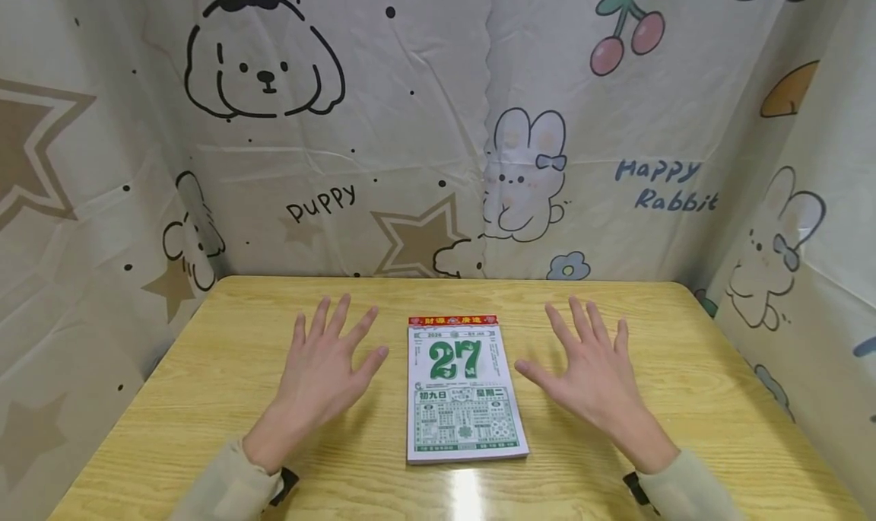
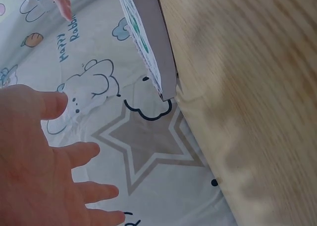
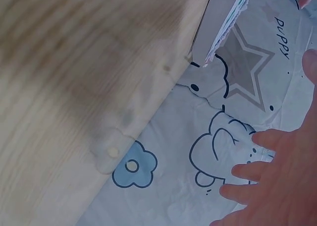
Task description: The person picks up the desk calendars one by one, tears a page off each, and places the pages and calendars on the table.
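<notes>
A thick tear-off calendar pad [image 1: 465, 392] lies flat on the wooden table, its red header strip at the far end and a large green 27 on the top sheet. To its left, apart from it, my left hand [image 1: 325, 373] is held with fingers spread and straight. On the other side my right hand [image 1: 594, 373] mirrors it, fingers also spread, touching nothing. The left wrist view shows the pad's thick side [image 2: 153, 37] beyond the left hand [image 2: 44, 161]. In the right wrist view the pad's other side [image 3: 218, 28] appears, with the right hand [image 3: 277, 166] at the right.
The light wood table [image 1: 239, 338] has rounded far corners. A pale curtain [image 1: 411, 125] printed with a puppy, rabbits, stars and cherries hangs behind it and along both sides. Each wrist wears a dark strap below the sleeve.
</notes>
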`<state>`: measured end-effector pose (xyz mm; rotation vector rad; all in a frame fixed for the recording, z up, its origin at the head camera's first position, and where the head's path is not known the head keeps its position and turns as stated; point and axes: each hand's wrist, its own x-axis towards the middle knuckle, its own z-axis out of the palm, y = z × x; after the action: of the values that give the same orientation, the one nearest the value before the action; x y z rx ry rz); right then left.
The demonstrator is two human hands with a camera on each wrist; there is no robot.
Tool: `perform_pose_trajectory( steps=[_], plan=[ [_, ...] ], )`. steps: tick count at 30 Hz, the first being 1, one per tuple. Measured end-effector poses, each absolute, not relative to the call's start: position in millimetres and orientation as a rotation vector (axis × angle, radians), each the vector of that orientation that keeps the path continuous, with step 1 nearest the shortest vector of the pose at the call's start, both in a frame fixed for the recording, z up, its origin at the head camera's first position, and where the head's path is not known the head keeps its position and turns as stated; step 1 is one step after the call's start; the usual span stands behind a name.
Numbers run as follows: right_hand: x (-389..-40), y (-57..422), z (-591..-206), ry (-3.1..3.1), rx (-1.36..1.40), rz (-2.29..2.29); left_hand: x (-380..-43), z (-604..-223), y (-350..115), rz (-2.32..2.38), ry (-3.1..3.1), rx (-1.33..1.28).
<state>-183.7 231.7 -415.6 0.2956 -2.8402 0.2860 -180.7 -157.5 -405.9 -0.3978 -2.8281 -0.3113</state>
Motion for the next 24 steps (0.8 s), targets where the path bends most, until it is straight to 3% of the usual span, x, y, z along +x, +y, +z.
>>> perform_pose_trajectory(
  steps=[24],
  plan=[
    [-151,211,-427,-2.843,0.373,0.374,-163,-419,-146,-0.369,-2.843,-0.454]
  ],
)
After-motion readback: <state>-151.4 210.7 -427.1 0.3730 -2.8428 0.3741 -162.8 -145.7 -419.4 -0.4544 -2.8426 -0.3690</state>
